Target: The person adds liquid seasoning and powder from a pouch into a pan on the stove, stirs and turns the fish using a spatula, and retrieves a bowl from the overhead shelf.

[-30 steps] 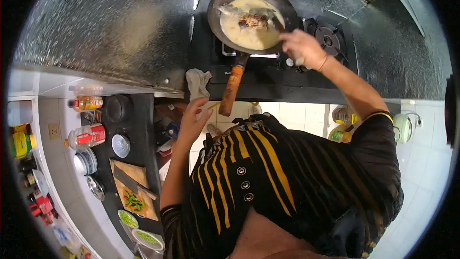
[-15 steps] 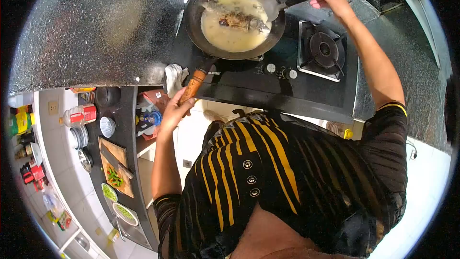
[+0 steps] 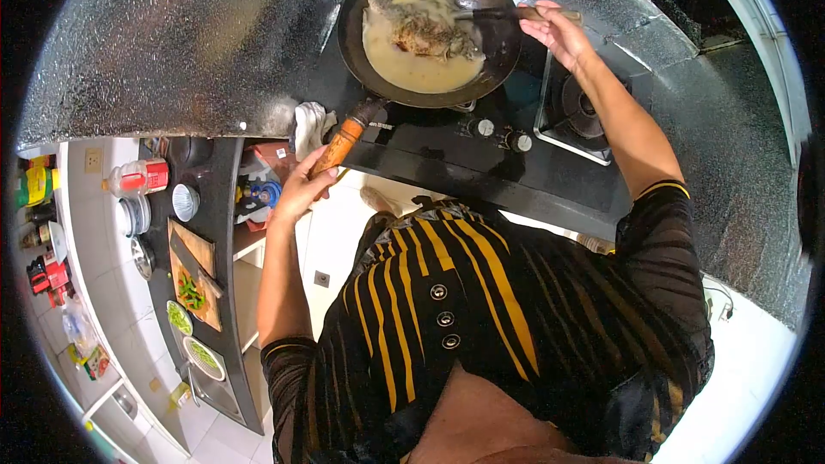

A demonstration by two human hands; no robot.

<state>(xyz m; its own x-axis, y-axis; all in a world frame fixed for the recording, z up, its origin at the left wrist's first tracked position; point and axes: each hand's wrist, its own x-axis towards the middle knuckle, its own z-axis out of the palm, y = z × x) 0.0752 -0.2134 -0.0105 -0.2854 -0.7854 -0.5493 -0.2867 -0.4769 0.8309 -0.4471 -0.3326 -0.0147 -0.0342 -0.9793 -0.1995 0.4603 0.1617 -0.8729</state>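
A dark wok [image 3: 497, 60] sits over the stove at the top of the view, holding a browned whole fish [image 3: 425, 33] in pale, cloudy broth [image 3: 404, 73]. My left hand [image 3: 301, 195] is closed around the wok's wooden handle [image 3: 342, 144]. From the right, my right hand [image 3: 559, 37] grips a spatula [image 3: 498, 14] by its long handle. The spatula reaches over the wok to the fish's upper right side; its blade end is hidden or blurred there.
A second gas burner [image 3: 581, 107] lies under my right forearm, with two knobs [image 3: 518, 141] on the stove front. A white cloth [image 3: 311, 127] is beside the wok handle. On the left counter, a cutting board [image 3: 194, 245] bears a knife and cut green vegetables, near a bowl [image 3: 186, 202].
My right hand has moved left and down, bringing the spatula from the wok's right wall to the fish. The fish has shifted and tilted. The left hand keeps its hold.
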